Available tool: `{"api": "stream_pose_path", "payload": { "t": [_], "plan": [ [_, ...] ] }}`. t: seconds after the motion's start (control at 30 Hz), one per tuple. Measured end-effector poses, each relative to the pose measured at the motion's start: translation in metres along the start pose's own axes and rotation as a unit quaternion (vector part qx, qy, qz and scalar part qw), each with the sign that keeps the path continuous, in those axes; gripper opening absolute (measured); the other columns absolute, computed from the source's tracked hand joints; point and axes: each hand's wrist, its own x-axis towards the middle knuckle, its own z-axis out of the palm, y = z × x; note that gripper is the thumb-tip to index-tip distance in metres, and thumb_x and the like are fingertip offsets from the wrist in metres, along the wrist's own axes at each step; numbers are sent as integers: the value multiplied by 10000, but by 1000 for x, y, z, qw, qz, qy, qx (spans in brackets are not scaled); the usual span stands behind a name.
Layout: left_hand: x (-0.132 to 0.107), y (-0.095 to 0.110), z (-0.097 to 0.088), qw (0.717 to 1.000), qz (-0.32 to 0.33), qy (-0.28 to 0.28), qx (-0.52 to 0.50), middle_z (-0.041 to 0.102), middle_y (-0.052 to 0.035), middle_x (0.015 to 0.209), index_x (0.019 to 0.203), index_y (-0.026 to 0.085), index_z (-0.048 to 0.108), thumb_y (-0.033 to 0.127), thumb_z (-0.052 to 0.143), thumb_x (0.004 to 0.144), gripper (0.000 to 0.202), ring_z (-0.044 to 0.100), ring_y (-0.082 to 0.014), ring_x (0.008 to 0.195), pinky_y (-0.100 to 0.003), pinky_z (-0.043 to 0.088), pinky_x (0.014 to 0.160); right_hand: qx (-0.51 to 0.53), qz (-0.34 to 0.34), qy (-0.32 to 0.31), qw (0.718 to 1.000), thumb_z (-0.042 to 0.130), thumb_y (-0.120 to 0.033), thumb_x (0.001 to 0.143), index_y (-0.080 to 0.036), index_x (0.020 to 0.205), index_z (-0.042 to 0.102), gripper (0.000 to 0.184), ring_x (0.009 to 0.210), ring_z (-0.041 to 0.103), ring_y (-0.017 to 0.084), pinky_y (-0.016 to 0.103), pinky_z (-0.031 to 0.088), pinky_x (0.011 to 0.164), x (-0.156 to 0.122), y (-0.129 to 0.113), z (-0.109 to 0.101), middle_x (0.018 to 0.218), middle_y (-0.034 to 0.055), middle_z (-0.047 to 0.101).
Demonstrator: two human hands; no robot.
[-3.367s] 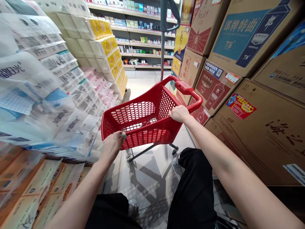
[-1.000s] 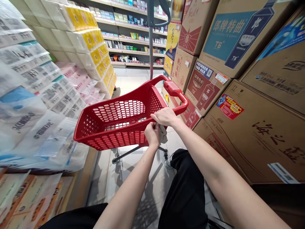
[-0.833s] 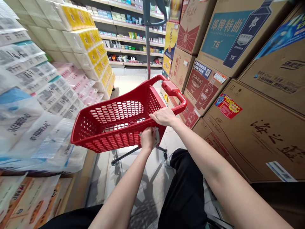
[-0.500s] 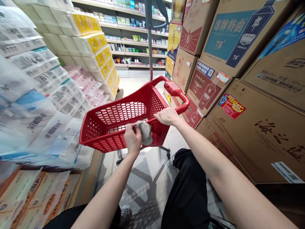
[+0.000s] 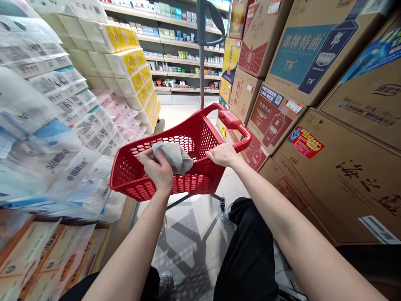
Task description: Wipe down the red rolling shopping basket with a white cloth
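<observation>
A red plastic shopping basket cart (image 5: 216,175) with perforated walls stands in front of me on a metal frame with casters. My left hand (image 5: 158,167) is closed on a light grey cloth (image 5: 175,156), held over the basket's near rim. Whether the cloth touches the rim I cannot tell. With fingers wrapped over the rim near the handle end, my right hand (image 5: 222,154) grips the cart. The cart's red handle (image 5: 230,119) lies just beyond that hand. A grey pole with a loop grip (image 5: 202,75) rises behind the basket.
Cardboard cartons (image 5: 313,167) are stacked high along the right side. Wrapped tissue packs (image 5: 125,71) and plastic-wrapped paper bundles (image 5: 62,159) crowd the left. Shelves of small products (image 5: 184,62) stand at the back. Pale floor tiles (image 5: 184,221) run under the cart.
My left hand has moved left and up with the cloth, from the basket's outer near side to over the rim. My right hand keeps its hold. The view has shifted slightly.
</observation>
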Motion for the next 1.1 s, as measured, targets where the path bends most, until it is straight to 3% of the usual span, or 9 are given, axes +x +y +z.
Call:
{"api": "stream_pose_path", "payload": {
  "t": [0.07, 0.17, 0.23, 0.3, 0.43, 0.6, 0.77, 0.93, 1.1],
  "plan": [
    [0, -12, 1, 993, 22, -115, 23, 610, -99, 951, 1095, 145, 446, 387, 359, 938, 302, 589, -174, 809, -311, 456, 752, 0, -1, 1, 1000, 162, -474, 982, -171, 900, 727, 647, 907, 652, 219, 300, 385, 759, 1, 0, 1, 926, 107, 722],
    [-5, -31, 9, 945, 55, -312, 79, 658, -83, 878, 1084, 166, 509, 385, 392, 917, 299, 613, -200, 745, -315, 453, 693, 0, -1, 10, 1000, 158, -471, 982, -170, 894, 726, 649, 892, 654, 221, 300, 382, 749, 1, 0, 2, 922, 106, 722],
    [-6, -41, 13, 916, 75, -378, 110, 669, -98, 967, 1200, 183, 475, 402, 367, 920, 372, 632, -228, 823, -328, 457, 723, 1, -3, 11, 1000, 166, -463, 983, -173, 895, 726, 637, 895, 653, 219, 299, 381, 749, 1, -1, 2, 923, 100, 723],
    [-4, -46, 15, 901, 109, -406, 111, 649, -103, 1103, 1285, 214, 434, 411, 356, 919, 423, 621, -241, 952, -338, 456, 791, 1, -3, 6, 1000, 173, -457, 985, -175, 900, 726, 626, 909, 650, 217, 296, 380, 755, 1, -1, 1, 935, 97, 723],
    [-3, -49, 13, 885, 197, -413, 83, 569, -103, 1263, 1309, 218, 430, 353, 408, 893, 438, 537, -241, 1130, -345, 416, 929, 0, 2, -1, 1000, 182, -461, 985, -173, 905, 726, 621, 924, 648, 211, 285, 378, 756, 1, -1, 0, 955, 98, 721],
    [-12, -50, 15, 895, 212, -375, 118, 613, -131, 1079, 1218, 151, 474, 318, 461, 859, 396, 564, -246, 997, -351, 439, 859, -5, -10, 8, 1000, 176, -448, 986, -177, 896, 723, 618, 906, 651, 211, 292, 373, 751, 0, -1, 0, 927, 92, 724],
    [-14, -56, 8, 884, 229, -349, 211, 612, -125, 988, 1164, 157, 496, 351, 428, 880, 351, 572, -245, 919, -335, 435, 782, -9, -6, -1, 1000, 196, -439, 985, -169, 896, 721, 597, 899, 648, 207, 282, 374, 732, -2, 0, -2, 923, 99, 722],
    [-9, -88, -26, 865, 245, -321, 299, 603, -125, 941, 1134, 168, 508, 376, 416, 880, 342, 575, -259, 892, -334, 424, 755, -3, -12, 10, 1000, 205, -441, 986, -177, 916, 716, 579, 909, 644, 206, 281, 375, 744, -4, 3, -1, 934, 94, 720],
    [4, -132, -72, 865, 234, -305, 321, 603, -136, 964, 1133, 174, 508, 372, 431, 852, 353, 578, -269, 897, -345, 431, 749, -4, -17, 13, 1000, 211, -432, 985, -184, 916, 718, 569, 909, 645, 205, 282, 376, 747, -5, 4, -1, 926, 88, 722]
  ]
}}
